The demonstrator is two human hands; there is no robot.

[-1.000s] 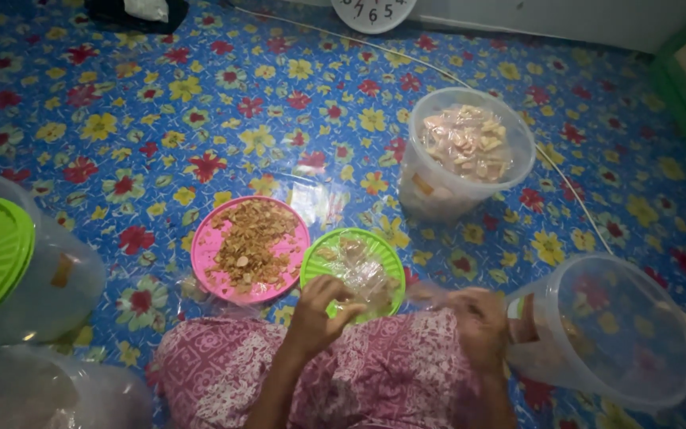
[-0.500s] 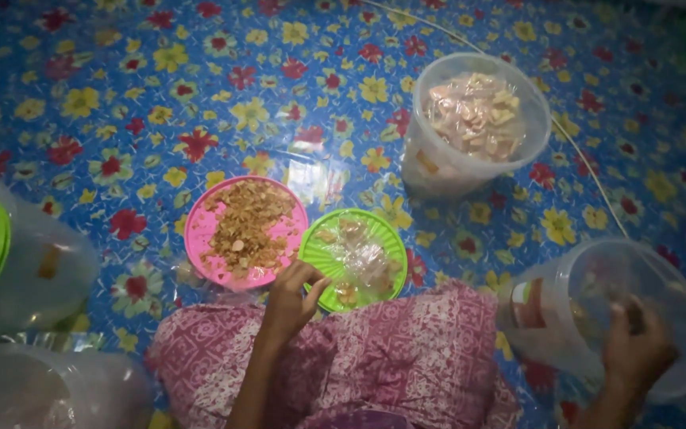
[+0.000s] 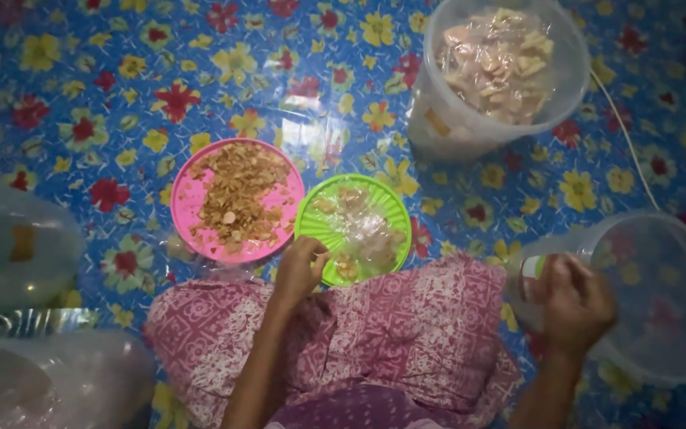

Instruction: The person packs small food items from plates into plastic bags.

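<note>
On green lid (image 3: 352, 226), left hand (image 3: 299, 270); right hand (image 3: 573, 302) grips bucket (image 3: 660, 302).

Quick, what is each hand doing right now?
Left hand: fingers curled at the green plate edge; whether it holds anything cannot be told.
Right hand: gripping the rim of the empty clear tub.

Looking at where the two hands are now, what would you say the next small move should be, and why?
Probably the right hand should steady or tilt the empty clear tub, whose rim it touches. The left hand rests at the edge of the green plate, which holds a clear bag and a few chips, so whatever it lifts from there likely needs the tub held ready. This is only a judgement.
</note>
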